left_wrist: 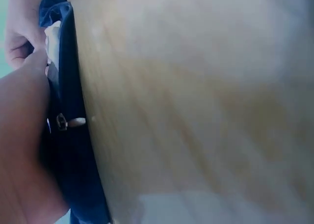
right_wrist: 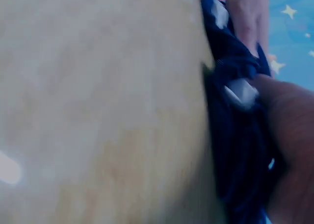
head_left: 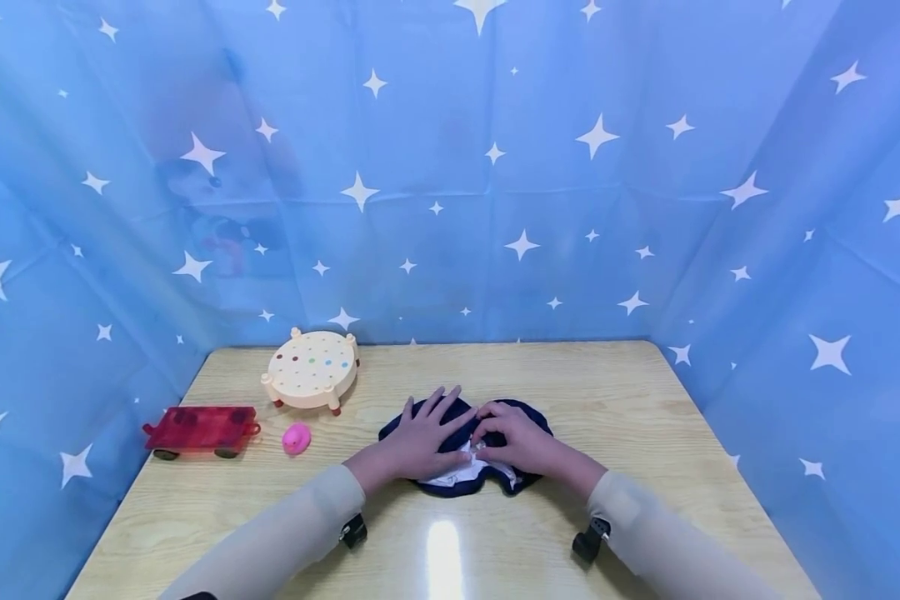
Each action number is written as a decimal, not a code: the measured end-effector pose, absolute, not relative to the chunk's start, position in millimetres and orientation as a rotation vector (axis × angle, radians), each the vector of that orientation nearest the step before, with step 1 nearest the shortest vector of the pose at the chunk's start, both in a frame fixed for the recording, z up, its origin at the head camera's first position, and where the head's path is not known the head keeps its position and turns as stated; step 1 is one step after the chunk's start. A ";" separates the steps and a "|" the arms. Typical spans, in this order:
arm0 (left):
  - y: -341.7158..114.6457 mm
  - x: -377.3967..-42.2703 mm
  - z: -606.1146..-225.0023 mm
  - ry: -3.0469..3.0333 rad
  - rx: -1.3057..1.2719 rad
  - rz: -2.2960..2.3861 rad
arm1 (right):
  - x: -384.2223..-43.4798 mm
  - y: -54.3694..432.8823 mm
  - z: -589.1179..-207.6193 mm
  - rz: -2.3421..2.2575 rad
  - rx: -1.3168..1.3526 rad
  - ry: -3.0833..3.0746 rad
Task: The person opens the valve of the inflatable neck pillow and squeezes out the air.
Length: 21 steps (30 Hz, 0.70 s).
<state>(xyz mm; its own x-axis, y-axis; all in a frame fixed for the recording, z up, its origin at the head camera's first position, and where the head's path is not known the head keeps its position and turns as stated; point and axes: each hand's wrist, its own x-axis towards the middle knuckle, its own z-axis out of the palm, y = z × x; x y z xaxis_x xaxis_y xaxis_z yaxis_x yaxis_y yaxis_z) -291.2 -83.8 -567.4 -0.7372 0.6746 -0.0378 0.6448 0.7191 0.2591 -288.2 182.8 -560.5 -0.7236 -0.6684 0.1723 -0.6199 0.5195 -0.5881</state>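
Note:
A navy cloth piece with a white, patterned inner side lies crumpled at the middle of the table. My left hand rests flat on its left part, fingers spread. On the other side, my right hand has bent fingers and pinches the fabric near the middle, where the white shows. A small metal zip pull hangs at the cloth's edge in the left wrist view. In the right wrist view the navy folds run beneath the right hand, with a white patch by the thumb.
Left of the hands stand a pink rubber duck and a translucent red toy wagon base with wheels. A round cream pegboard-like toy with coloured dots leans behind them. Blue star-print curtains enclose the wooden table.

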 end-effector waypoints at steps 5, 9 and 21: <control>-82.1 -291.2 -566.5 2.778 1.107 0.230 | -293.0 182.7 -572.1 -1.020 -1.231 2.693; -79.8 -291.0 -564.0 2.801 1.103 0.140 | -292.5 180.1 -578.5 -1.087 -1.270 2.733; -73.1 -292.4 -564.7 2.811 1.050 0.014 | -291.8 179.2 -576.7 -1.099 -1.174 2.728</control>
